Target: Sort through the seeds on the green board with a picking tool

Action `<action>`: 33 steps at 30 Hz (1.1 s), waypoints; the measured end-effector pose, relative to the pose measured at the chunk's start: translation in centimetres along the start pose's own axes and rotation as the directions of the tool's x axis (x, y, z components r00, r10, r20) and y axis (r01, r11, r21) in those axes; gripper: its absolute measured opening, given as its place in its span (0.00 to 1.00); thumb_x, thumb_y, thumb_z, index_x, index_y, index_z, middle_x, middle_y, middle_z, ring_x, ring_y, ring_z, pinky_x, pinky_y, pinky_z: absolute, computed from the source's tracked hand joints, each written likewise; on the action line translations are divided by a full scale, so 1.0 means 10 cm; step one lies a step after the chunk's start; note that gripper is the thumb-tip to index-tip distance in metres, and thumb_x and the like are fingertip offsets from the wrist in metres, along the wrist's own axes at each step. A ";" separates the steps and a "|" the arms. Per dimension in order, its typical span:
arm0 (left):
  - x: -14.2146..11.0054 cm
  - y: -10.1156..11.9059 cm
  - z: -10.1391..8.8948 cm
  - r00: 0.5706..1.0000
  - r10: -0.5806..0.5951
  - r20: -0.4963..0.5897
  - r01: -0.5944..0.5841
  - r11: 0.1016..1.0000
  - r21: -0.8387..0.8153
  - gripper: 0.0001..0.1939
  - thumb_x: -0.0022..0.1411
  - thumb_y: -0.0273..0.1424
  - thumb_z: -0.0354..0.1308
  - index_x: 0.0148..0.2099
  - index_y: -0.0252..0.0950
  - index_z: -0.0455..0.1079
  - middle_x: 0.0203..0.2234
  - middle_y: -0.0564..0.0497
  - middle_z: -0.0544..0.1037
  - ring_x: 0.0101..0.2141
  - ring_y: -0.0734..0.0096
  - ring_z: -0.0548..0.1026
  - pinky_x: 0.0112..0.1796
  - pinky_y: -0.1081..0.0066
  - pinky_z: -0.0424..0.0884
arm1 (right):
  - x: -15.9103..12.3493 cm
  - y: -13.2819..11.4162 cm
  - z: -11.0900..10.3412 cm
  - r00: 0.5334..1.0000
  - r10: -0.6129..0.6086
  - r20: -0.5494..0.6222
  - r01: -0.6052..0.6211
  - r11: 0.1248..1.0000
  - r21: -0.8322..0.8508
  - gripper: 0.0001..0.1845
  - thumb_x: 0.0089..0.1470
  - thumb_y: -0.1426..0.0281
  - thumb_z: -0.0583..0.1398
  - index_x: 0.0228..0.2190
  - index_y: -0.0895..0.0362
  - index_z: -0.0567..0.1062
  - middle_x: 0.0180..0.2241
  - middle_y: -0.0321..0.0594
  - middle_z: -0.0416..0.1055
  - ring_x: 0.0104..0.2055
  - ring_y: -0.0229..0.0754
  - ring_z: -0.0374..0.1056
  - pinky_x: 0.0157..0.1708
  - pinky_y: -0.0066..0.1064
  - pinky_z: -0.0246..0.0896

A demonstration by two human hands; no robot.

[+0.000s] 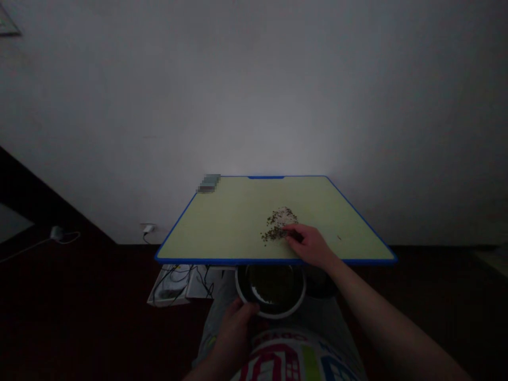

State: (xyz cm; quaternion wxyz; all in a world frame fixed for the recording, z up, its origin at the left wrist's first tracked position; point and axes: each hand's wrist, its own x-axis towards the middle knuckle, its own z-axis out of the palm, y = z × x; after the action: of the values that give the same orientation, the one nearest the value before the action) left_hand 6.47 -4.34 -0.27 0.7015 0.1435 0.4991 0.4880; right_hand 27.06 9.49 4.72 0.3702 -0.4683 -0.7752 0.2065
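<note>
A: Where is the small pile (pixel 275 227) sitting?
B: It is lying on the table (pixel 214 227), a little right of the middle and toward the near edge, dark bits mixing with paler ones and spreading out to the left.
A: And the right hand (pixel 313 245)?
B: It is reaching over the near edge, its fingers bending and its fingertips touching the pile's right side. I cannot tell whether they are pinching any bits.
A: What is the left hand (pixel 241 317) doing?
B: It is grasping the bowl (pixel 273 316) by the near left part of its rim, the thumb resting on top. The bowl is sitting just below the table's near edge; its inside is showing too dark to read.
A: Anything farther left?
B: Black cables (pixel 157 284) are trailing over a pale box (pixel 186 301) below the table.
</note>
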 end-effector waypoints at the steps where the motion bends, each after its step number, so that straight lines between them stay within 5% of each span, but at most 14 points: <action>1: 0.00 0.01 0.00 1.000 -0.005 -0.006 0.005 1.000 0.011 0.09 0.44 0.25 0.60 0.32 0.35 0.73 0.24 0.50 0.82 0.28 0.61 0.78 0.30 0.65 0.72 | 0.00 0.01 0.00 1.000 0.020 -0.015 -0.020 0.999 0.034 0.14 0.51 0.70 0.57 0.40 0.58 0.76 0.33 0.42 0.78 0.34 0.42 0.73 0.37 0.35 0.67; 9: 0.00 0.02 0.01 0.999 -0.019 0.033 0.020 1.000 -0.024 0.08 0.44 0.25 0.60 0.31 0.37 0.73 0.24 0.48 0.82 0.34 0.52 0.80 0.38 0.57 0.72 | 0.07 0.16 -0.06 0.990 0.143 -0.004 -0.132 0.922 0.363 0.14 0.50 0.67 0.57 0.40 0.56 0.68 0.30 0.38 0.77 0.29 0.39 0.71 0.30 0.31 0.64; 13: -0.02 0.03 0.02 0.998 -0.026 0.049 0.028 0.999 -0.038 0.09 0.43 0.27 0.61 0.32 0.37 0.74 0.25 0.47 0.82 0.33 0.52 0.80 0.36 0.58 0.73 | 0.09 0.23 -0.19 0.985 0.169 0.016 -0.164 0.928 0.335 0.15 0.48 0.67 0.57 0.40 0.57 0.68 0.29 0.38 0.77 0.23 0.36 0.67 0.24 0.28 0.58; 22: 0.07 0.02 -0.12 0.999 0.011 0.033 -0.011 1.000 -0.005 0.15 0.46 0.25 0.62 0.40 0.34 0.70 0.30 0.46 0.83 0.33 0.56 0.81 0.31 0.66 0.73 | -0.02 0.31 -0.30 0.989 0.094 -0.118 -0.079 0.989 0.124 0.11 0.47 0.71 0.56 0.36 0.56 0.71 0.27 0.38 0.77 0.29 0.41 0.72 0.33 0.32 0.64; 27: 0.05 0.05 -0.06 0.999 0.011 0.035 -0.011 1.000 -0.005 0.22 0.45 0.23 0.61 0.46 0.35 0.67 0.30 0.47 0.83 0.33 0.55 0.81 0.32 0.64 0.73 | -0.22 0.10 -0.21 0.989 -0.100 -0.104 0.088 0.990 -0.111 0.10 0.50 0.73 0.55 0.34 0.56 0.74 0.31 0.41 0.77 0.33 0.42 0.72 0.35 0.33 0.66; 30: 0.03 0.06 0.00 0.999 0.019 0.046 -0.017 0.999 -0.032 0.30 0.44 0.22 0.61 0.52 0.36 0.65 0.31 0.47 0.83 0.33 0.56 0.81 0.32 0.64 0.73 | -0.37 -0.06 -0.10 0.936 -0.353 0.001 0.341 0.904 -0.258 0.11 0.53 0.74 0.55 0.36 0.57 0.76 0.34 0.44 0.77 0.37 0.43 0.70 0.40 0.36 0.65; 33: 0.03 0.06 0.02 0.999 0.029 0.046 -0.026 0.998 -0.056 0.34 0.42 0.22 0.62 0.55 0.37 0.63 0.31 0.48 0.82 0.33 0.56 0.81 0.33 0.64 0.73 | -0.46 -0.19 0.03 0.884 -0.456 0.100 0.462 0.822 -0.335 0.14 0.56 0.76 0.54 0.40 0.56 0.76 0.37 0.44 0.78 0.38 0.43 0.70 0.43 0.37 0.64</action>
State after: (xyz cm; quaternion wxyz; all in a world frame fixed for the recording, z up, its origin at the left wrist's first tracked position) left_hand 6.32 -3.76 0.05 0.7100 0.1424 0.4667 0.5077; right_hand 27.03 4.59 4.02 0.3138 -0.3246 -0.8919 -0.0257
